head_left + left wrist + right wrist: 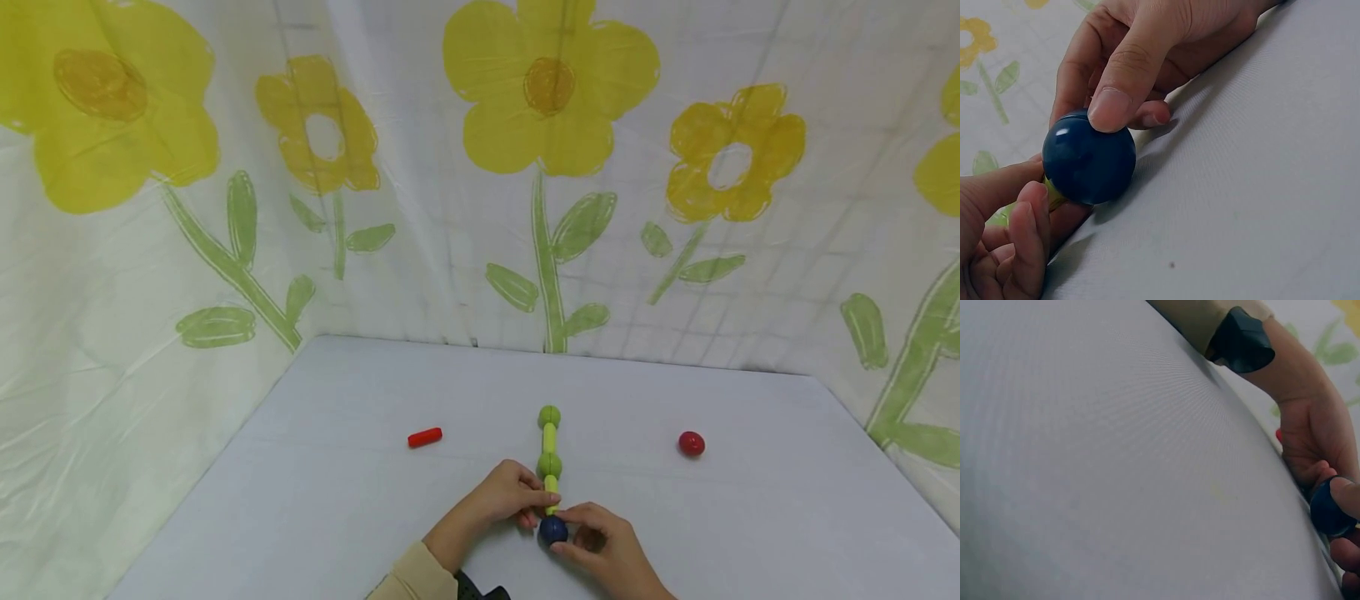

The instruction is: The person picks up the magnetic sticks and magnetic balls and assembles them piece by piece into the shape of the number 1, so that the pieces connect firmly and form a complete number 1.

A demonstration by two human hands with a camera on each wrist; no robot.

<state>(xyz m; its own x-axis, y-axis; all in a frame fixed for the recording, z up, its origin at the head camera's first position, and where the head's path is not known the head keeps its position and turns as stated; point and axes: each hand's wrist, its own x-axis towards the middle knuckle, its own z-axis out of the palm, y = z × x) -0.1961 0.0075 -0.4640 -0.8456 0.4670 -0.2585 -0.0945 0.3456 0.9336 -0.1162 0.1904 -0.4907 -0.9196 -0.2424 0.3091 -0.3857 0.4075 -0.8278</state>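
Observation:
A chain of two green balls (550,466) and yellow-green rods (551,438) lies in a line away from the person in the head view. My left hand (511,493) pinches the nearer yellow-green rod between thumb and fingers. At that rod's near end is a dark blue ball (553,531), which my right hand (604,543) grips between thumb and forefinger. In the left wrist view the blue ball (1089,159) hides most of the rod behind it. The right wrist view shows the blue ball (1331,509) at the right edge.
A red rod (425,437) lies on the white table (330,467) to the left of the chain. To the right sits a red ball (692,444). A white curtain (420,275) painted with yellow flowers hangs behind the table and along its sides.

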